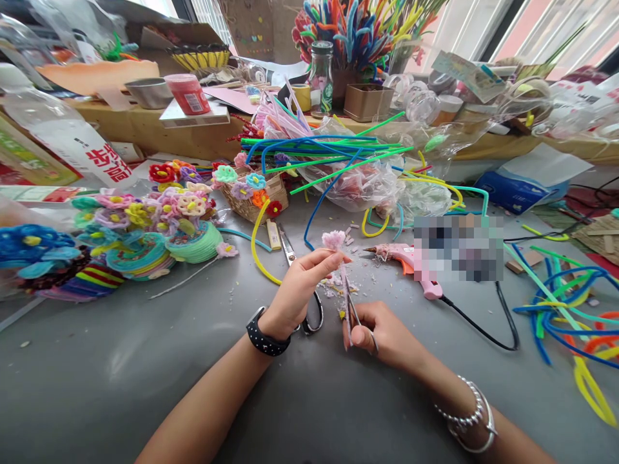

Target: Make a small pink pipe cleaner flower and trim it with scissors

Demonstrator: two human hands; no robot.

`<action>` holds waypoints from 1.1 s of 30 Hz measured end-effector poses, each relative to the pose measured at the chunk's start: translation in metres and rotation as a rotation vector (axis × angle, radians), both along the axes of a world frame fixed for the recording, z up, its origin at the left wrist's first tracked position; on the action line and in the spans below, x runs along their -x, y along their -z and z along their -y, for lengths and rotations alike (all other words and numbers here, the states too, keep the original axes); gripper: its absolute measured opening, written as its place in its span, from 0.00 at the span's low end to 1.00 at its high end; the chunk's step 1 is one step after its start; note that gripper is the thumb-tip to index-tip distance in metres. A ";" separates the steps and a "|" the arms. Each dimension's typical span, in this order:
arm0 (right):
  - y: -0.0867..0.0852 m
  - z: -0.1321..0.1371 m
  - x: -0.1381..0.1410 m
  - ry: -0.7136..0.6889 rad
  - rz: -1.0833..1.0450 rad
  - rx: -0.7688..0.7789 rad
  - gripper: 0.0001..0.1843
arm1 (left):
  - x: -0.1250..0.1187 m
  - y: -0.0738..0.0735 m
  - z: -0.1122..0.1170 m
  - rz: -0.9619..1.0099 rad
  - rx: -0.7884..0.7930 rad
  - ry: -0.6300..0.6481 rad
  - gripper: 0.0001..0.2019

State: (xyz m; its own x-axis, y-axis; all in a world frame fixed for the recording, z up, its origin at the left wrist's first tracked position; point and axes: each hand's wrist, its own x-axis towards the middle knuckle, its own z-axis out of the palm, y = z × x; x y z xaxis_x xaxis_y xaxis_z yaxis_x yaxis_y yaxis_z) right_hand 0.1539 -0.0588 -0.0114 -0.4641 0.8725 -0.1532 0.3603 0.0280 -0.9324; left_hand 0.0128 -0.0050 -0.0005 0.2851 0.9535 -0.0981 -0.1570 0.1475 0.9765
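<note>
Between thumb and fingers, my left hand pinches a pale pink pipe-cleaner flower, its fluffy head above the fingertips. A pale pink stem hangs below it toward my right hand. That hand is closed around the handles of small scissors, whose blades point up alongside the stem. Whether the blades touch the stem I cannot tell. Larger scissors with black handles lie on the table, partly behind my left hand. Pink fluff clippings are scattered on the table behind the flower.
A pink glue gun lies right of the hands, its black cord curving over the grey table. Pipe-cleaner flower pots stand at left. Loose coloured pipe cleaners lie at right; more rest on plastic bags behind.
</note>
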 end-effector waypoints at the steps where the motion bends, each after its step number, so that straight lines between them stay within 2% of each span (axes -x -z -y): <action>1: 0.000 0.000 0.000 0.009 0.002 0.003 0.38 | 0.000 -0.001 0.000 -0.008 -0.006 -0.006 0.09; 9: 0.003 0.001 0.005 0.146 0.046 -0.035 0.34 | -0.001 0.000 0.000 0.011 -0.041 -0.070 0.08; 13: 0.004 0.000 0.004 0.177 0.082 -0.071 0.33 | -0.001 -0.001 0.000 0.021 -0.044 -0.055 0.09; 16: 0.004 -0.002 0.001 0.216 0.107 -0.113 0.33 | 0.001 -0.006 0.000 -0.056 -0.060 -0.035 0.09; 18: 0.003 -0.003 -0.002 0.248 0.133 -0.140 0.32 | 0.003 -0.011 0.001 -0.156 -0.092 0.029 0.09; 23: 0.002 -0.002 -0.005 0.285 0.136 -0.134 0.33 | 0.004 -0.018 0.003 -0.427 -0.263 0.311 0.11; 26: 0.004 -0.002 -0.005 0.293 0.125 -0.132 0.33 | 0.002 -0.017 0.005 -0.482 -0.360 0.342 0.12; 29: 0.004 -0.002 -0.005 0.280 0.104 -0.105 0.33 | 0.002 -0.016 0.004 -0.498 -0.383 0.352 0.13; 33: 0.004 -0.003 -0.006 0.192 0.004 -0.035 0.35 | 0.004 -0.016 0.002 -0.535 -0.408 0.409 0.14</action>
State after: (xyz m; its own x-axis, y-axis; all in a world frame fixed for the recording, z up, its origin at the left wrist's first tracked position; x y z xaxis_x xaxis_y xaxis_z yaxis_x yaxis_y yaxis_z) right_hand 0.1596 -0.0556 -0.0151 -0.2884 0.9497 -0.1222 0.3656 -0.0087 -0.9307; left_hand 0.0085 -0.0070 0.0157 0.6338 0.7734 0.0140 0.3389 -0.2939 0.8937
